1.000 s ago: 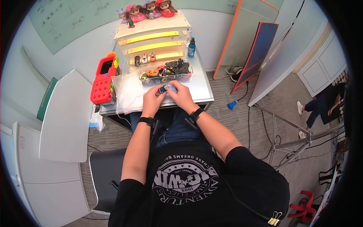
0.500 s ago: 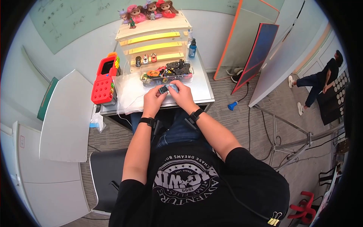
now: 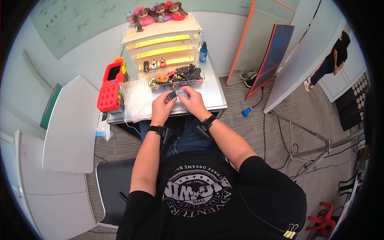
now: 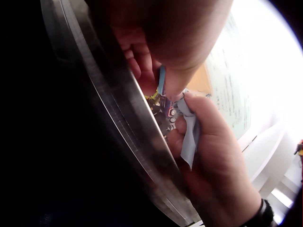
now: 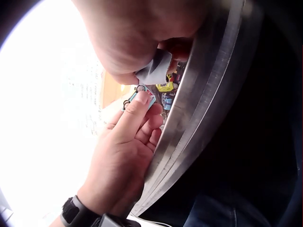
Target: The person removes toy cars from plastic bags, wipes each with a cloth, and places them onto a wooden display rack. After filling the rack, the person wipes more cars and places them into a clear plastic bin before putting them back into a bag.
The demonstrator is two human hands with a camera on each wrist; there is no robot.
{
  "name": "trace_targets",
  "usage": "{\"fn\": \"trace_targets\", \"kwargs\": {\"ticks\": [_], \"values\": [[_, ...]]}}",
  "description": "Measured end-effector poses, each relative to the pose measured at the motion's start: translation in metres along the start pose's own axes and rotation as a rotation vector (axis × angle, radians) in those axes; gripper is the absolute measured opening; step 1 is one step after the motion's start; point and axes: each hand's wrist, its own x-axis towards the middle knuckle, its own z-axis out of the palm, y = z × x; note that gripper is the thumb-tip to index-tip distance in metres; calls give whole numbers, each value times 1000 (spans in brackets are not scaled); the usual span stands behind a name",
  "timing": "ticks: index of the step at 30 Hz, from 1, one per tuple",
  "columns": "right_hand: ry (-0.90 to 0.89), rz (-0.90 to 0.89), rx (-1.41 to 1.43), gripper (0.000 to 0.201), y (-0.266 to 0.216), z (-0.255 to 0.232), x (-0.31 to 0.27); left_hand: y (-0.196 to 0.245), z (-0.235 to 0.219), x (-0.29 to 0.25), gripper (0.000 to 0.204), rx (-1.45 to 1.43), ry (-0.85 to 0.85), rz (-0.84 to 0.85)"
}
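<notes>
Above the front edge of the table, my left hand [image 3: 161,106] pinches a small toy car [image 5: 133,98] between thumb and fingers. The car has a light blue body, dark wheels and a pink patch, partly covered by the thumb. My right hand [image 3: 195,103] grips a grey-blue cloth [image 5: 156,69] against the car's end. In the left wrist view, a loose end of the cloth [image 4: 190,139] hangs down from the right thumb. Just beyond both hands stands a clear plastic bin [image 3: 193,85] of toy cars and black parts.
Behind the bin, a wooden shelf [image 3: 160,37] with yellow strips carries dolls [image 3: 143,15] on top. Three toy cars [image 3: 154,64] stand on its lowest ledge. A red toy box [image 3: 109,98] is at the left, a blue bottle [image 3: 203,53] at the right. A person [image 3: 336,56] stands beyond the partition.
Both hands stay in nearly the same place, with small shifts of the cloth on the toy car. The person in the background has walked toward the door at the upper right.
</notes>
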Motion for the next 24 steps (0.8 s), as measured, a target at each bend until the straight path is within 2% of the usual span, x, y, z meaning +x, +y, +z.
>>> {"fn": "trace_targets", "kwargs": {"ticks": [2,3,4,5,6,8,9,12,14,15,16,17,19,20,21,23,24], "values": [[26,-48,-20,24,-3,1,0,-6,0,1,38,19,7,12],[10,-101,4,26,10,6,-1,-3,2,0,37,-67,26,59],[-36,-83,56,29,17,5,-2,-3,2,2,36,-98,-20,23],[-116,-45,84,30,12,2,-4,-13,6,2,36,-119,4,109],[-135,-148,27,32,13,1,-6,-22,4,3,41,-85,-52,3],[-156,-179,-59,31,4,-4,-7,-11,1,2,42,17,-43,5],[-158,-139,-79,30,-8,-9,-7,-10,0,3,40,72,-34,62],[-72,-98,2,29,-8,-7,-4,-3,7,4,39,29,-23,-1],[-15,-27,21,29,-5,-5,-3,-6,7,3,39,-145,-3,55],[-35,-36,-22,31,-2,-4,-4,-1,2,1,40,-71,-36,-10],[-53,-35,-6,31,-1,-2,-4,2,1,0,40,-25,-48,26],[-88,-78,6,31,4,-1,-5,6,0,0,40,-35,-86,-51],[-173,-133,8,29,10,0,-4,-6,6,3,43,-1,-54,68],[-158,-125,-15,28,11,1,-3,-3,7,1,42,-69,-41,2],[-161,-51,33,27,10,2,-1,-6,5,2,41,28,-7,83],[-53,29,-5,27,7,4,2,-5,0,0,40,51,-1,51],[-73,22,6,27,0,10,4,-5,-9,-1,40,61,19,43]]}}
